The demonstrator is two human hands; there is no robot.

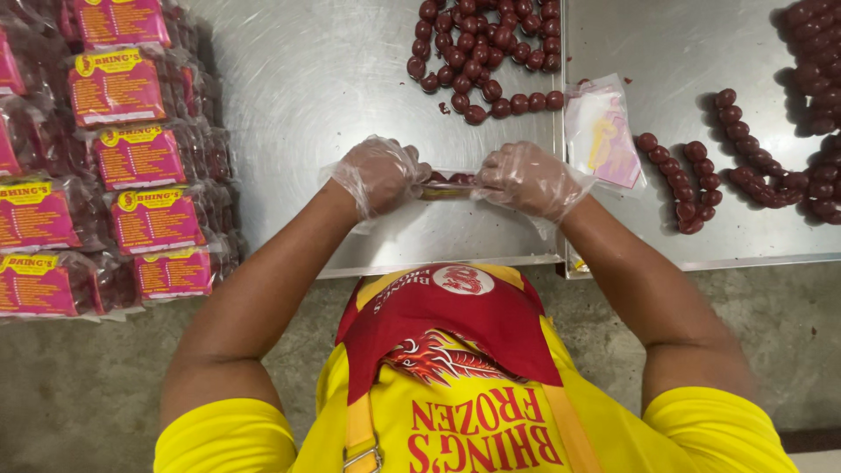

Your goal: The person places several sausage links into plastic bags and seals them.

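Pinching a clear pouch of red sausages [445,185] between my gloved left hand [378,173] and right hand [528,180], both grips clenched on its ends, keeping it flat just above the steel desk [307,79]; loose sausage links [486,52] lying beyond for easy reach.

Stacked sealed packs [140,156] with pink labels line the steel counter [307,79] on the left. Strings of red sausages [486,57] lie farther back, with what seems an empty plastic bag [604,131] beside them.
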